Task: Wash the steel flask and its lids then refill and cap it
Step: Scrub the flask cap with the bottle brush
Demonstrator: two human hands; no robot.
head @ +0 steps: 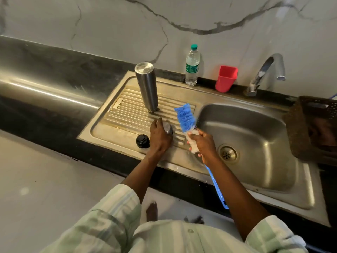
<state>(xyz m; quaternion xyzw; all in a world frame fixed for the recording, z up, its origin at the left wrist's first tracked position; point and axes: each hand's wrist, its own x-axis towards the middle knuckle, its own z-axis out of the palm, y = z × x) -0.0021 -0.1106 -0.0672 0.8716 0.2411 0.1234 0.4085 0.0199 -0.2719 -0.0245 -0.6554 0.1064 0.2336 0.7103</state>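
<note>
The steel flask (147, 86) stands upside down on the ribbed drainboard (127, 114) of the sink. A black inner lid (142, 141) lies on the drainboard near its front edge. Just right of it, my left hand (160, 136) grips a steel cap (168, 127) resting on the ribs. My right hand (202, 143) holds a bottle brush (185, 118) with blue and white bristles, head tilted up to the left; its blue handle runs down past my wrist.
The sink basin (255, 136) with its drain (227, 153) is to the right, a tap (264, 73) behind it. A plastic water bottle (192, 65) and a red cup (226, 79) stand at the back ledge. A dark basket (313, 123) sits at the far right.
</note>
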